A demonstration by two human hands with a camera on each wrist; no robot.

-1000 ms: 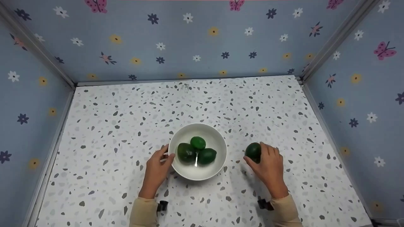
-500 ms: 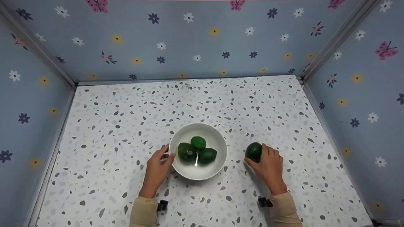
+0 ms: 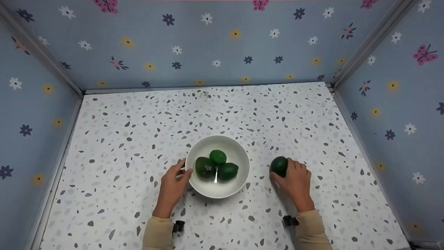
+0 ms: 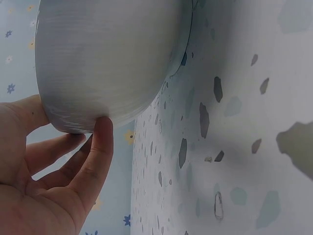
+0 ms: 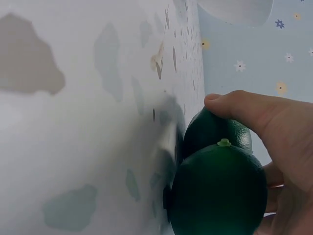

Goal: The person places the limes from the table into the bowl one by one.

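A white bowl [image 3: 218, 191] stands on the table with several green fruits in it: a large dark avocado-like one [image 3: 205, 167], a small brighter one [image 3: 218, 157] and one with a pointed end [image 3: 228, 171]. My left hand [image 3: 174, 183] holds the bowl's left side, thumb over the rim and fingertips against the outer wall [image 4: 112, 58]. To the right of the bowl, my right hand [image 3: 295, 180] grips a dark green avocado [image 3: 279, 165] between thumb and fingers. The right wrist view shows another green fruit [image 5: 217, 191], with a stem nub, closer to the camera; the hand hides it from the head view.
The white speckled table [image 3: 138, 118] spreads around the bowl, with blue flower-patterned panels [image 3: 194, 45] at the back and both sides. A thin bright streak [image 3: 215, 176] shows among the fruits in the bowl. Dark wrist-camera mounts [image 3: 179, 226] sit at both sleeves.
My right thumb has slid slightly inward over the avocado's near side, and the right forearm has shifted a little. The left hand and the bowl stay where they were.
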